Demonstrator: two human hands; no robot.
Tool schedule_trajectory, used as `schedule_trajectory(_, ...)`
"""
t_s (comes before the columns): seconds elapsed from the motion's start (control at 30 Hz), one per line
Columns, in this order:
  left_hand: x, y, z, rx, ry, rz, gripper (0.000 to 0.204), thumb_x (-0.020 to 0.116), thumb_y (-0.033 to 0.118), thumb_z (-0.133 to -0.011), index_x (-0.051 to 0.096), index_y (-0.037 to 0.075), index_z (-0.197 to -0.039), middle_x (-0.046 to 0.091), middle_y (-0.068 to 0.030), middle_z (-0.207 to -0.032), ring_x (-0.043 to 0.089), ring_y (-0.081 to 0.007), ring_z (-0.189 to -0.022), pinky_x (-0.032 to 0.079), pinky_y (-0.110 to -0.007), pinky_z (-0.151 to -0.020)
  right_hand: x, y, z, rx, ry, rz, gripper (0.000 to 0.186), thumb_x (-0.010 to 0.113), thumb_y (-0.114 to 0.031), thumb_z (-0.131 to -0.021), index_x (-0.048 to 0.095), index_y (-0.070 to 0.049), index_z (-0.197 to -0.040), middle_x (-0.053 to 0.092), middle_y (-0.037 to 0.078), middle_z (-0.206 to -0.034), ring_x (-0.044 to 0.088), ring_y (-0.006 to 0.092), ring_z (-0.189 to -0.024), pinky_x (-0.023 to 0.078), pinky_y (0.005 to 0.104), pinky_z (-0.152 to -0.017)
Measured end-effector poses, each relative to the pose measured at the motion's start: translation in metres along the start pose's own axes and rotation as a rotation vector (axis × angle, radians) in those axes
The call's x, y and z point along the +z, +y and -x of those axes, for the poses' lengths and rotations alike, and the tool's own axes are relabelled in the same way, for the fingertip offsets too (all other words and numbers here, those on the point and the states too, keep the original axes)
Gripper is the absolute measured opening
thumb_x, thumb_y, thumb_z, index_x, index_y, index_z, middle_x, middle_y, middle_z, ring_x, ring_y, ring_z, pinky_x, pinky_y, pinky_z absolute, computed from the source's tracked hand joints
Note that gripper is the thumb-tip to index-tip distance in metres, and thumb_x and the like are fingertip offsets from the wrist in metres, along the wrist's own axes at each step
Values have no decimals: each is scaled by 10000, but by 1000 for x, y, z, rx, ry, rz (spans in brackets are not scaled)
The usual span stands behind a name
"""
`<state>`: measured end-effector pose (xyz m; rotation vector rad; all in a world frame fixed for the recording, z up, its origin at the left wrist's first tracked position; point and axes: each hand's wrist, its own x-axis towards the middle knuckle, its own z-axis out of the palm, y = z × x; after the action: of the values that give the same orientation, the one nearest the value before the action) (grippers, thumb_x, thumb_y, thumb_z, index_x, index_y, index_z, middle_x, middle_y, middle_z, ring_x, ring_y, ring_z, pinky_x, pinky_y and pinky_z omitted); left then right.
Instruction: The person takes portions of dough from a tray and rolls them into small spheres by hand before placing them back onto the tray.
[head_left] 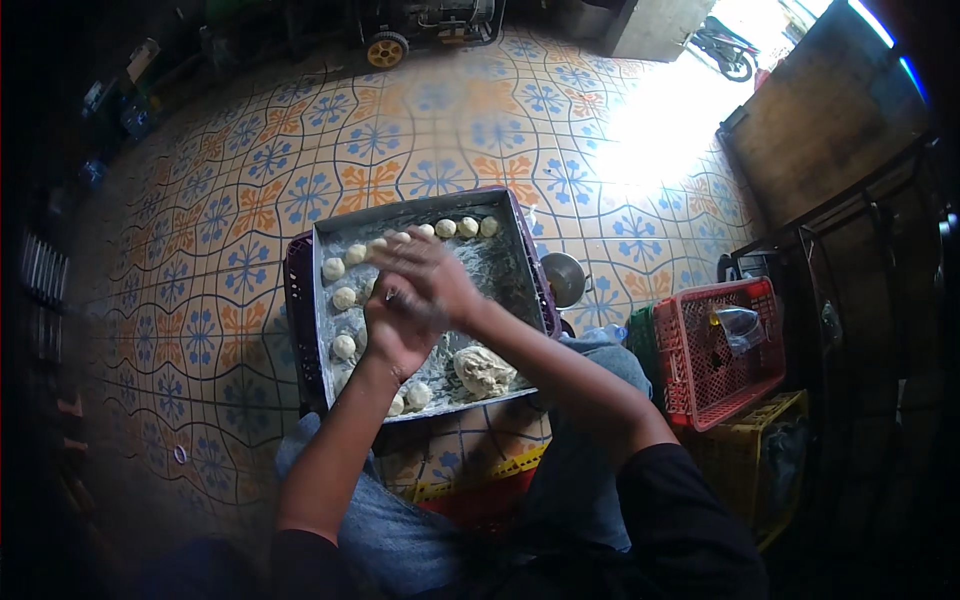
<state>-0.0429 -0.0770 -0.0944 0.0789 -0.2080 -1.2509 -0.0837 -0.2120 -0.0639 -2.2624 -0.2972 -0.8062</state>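
Dough lump [485,371] in tray [502,275], below, right of hands [432,280].

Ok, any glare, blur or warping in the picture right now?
Head view: glare bleaches the tiled floor at upper right; motion blur smears the right hand and, less so, the left hand; lines bend near the dark sides; the dough lump in the tray looks fairly clear.

Tray [500,285] metal, powdery; dough lump [484,372] rough, matt; dough balls [446,229] smooth; red crate [676,362] plastic.
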Motion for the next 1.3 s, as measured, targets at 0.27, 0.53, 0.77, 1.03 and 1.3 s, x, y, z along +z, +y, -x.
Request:
schedule_trajectory(0.27,73,45,1,184,498,-293,715,251,541,-1082,423,-1,-1517,517,-205,-1496,503,-335,-1382,387,-436,-1174,-2,-37,3,79,190,-112,517,533,-468,-1016,555,-226,-1473,497,163,-1520,461,369,-1402,358,583,-1135)
schedule_trajectory(0.53,93,42,10,484,448,-1118,595,325,440,-1104,483,-16,-1452,561,-250,-1455,453,-339,-1450,266,-475,-1239,33,-36,11,1213,350,-1660,634,402,-641,-1042,551,-49,-1215,621,160,-1166,681,308,-956,597,501,-884)
schedule_trajectory(0.77,68,49,15,521,639,-907,558,379,444,-1085,524,21,-1420,577,-176,-1455,473,-237,-1428,274,-442,-1227,29,-43,1,877,506,-1274,448,511,-470,-1068,582,-27,-1070,659,128,-1048,694,274,-930,594,441,-872)
schedule_trajectory(1.03,58,-13,10,378,819,-359,546,353,403,-1074,455,60,-1486,559,-176,-1455,575,-309,-1320,476,-397,-1117,5,-49,-46,420,-76,-341,383,534,-352,-1056,743,-64,-1197,749,135,-1147,598,298,-1306,310,483,-1210)
schedule_trajectory(1.3,69,-11,14,210,585,-329,741,330,561,-1071,201,90,-1629,301,-168,-1653,303,-374,-1528,304,-459,-1228,-4,-36,-8,337,-157,-238,485,491,-426,-1036,658,-127,-1379,601,177,-1423,425,334,-1458,232,529,-1229)
